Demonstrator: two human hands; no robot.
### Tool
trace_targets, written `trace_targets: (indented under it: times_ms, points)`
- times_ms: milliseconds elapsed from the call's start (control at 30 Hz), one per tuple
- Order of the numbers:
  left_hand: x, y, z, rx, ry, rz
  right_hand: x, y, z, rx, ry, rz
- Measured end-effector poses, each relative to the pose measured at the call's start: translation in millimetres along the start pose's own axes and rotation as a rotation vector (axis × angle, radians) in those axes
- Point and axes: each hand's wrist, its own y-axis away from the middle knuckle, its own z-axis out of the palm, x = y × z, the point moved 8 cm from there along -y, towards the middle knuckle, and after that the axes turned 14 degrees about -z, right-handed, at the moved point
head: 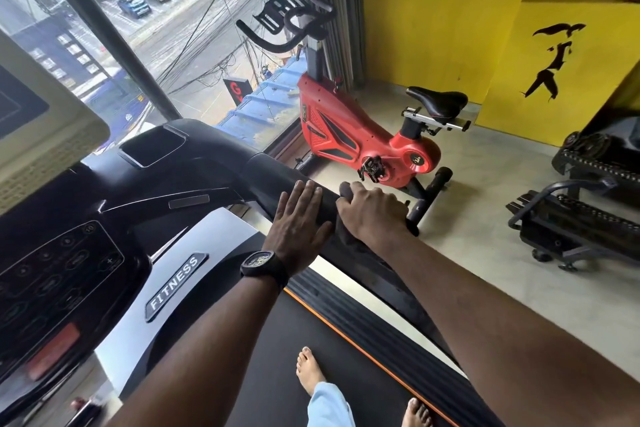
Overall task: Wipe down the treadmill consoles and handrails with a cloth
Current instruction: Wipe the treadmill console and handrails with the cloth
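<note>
I stand on the treadmill belt facing its right handrail, a thick black bar that runs from the console towards me. My left hand, with a black watch at the wrist, lies flat on the rail with fingers straight. Just to its right, my right hand grips a dark cloth wrapped over the rail. The cloth hangs down below my palm and is mostly hidden by the hand.
A red exercise bike stands just beyond the rail by the window. Black gym equipment sits on the floor at right, in front of a yellow wall. My bare feet are on the belt.
</note>
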Motion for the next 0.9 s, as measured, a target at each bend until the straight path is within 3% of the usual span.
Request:
trace_targets:
  times_ms: [67,200,267,367,533,600,733,800,900]
  points:
    - [1.6,0.9,-0.6,-0.009,-0.006,0.001,-5.6,6.8,1.8,0.017,0.095,0.016]
    - [6.1,4.9,-1.8,-0.018,-0.005,0.009,-24.6,32.7,6.2,0.109,0.255,-0.135]
    - [6.7,5.0,-0.5,-0.023,-0.023,0.012,-12.1,16.6,2.6,0.081,0.116,-0.123]
    - [6.1,4.1,0.1,-0.029,-0.036,0.002,8.1,-1.6,1.8,-0.008,-0.068,0.043]
    - [11.1,8.4,-4.9,-0.013,-0.001,0.021,-26.5,38.4,8.6,0.137,0.266,-0.165]
    - [10.7,9.0,-5.7,-0.014,-0.001,0.027,-20.4,27.5,7.0,0.114,0.191,-0.212]
    - [10.5,8.9,-5.4,-0.02,-0.008,0.023,16.4,-1.0,3.2,-0.016,-0.096,0.045]
    - [11.7,9.4,-5.3,-0.014,-0.008,0.026,7.3,10.6,1.0,0.037,0.034,0.032]
    - [11.4,9.0,-3.2,-0.011,-0.02,0.013,-18.3,39.1,3.8,0.139,0.223,-0.136]
